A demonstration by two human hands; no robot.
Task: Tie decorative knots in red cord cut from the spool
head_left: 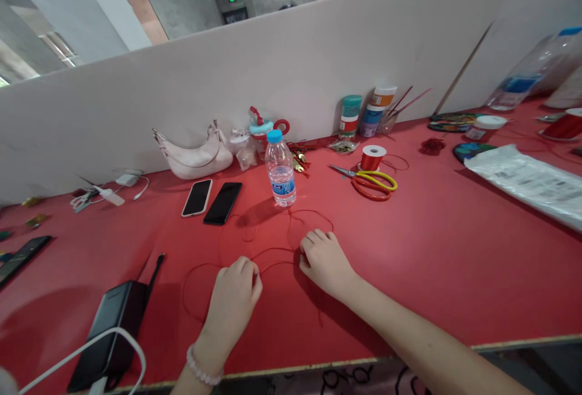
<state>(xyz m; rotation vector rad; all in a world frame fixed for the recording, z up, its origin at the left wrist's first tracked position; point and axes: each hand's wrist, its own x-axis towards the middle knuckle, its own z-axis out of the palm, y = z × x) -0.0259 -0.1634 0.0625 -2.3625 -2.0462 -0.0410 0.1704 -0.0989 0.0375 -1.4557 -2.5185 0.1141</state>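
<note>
Thin red cord (277, 249) runs in loose loops over the red tabletop, with two strands stretched between my hands. My left hand (235, 290), a beaded bracelet at its wrist, has its fingers curled and closed on the cord. To the right, my right hand (325, 263) pinches the cord too, its fingertips partly hidden. Beyond the hands stands a water bottle (280, 173) with a blue cap, and cord lies at its base. Scissors (370, 182) with yellow and red handles rest beside a spool of red cord (373, 158).
Two phones (222, 203) and a white handbag (195, 155) lie behind my left hand. A black power bank (111, 328) with a white cable is at the near left. Paint jars (350, 117) stand along the white partition (291, 73). A plastic-wrapped package (531, 182) sits at right.
</note>
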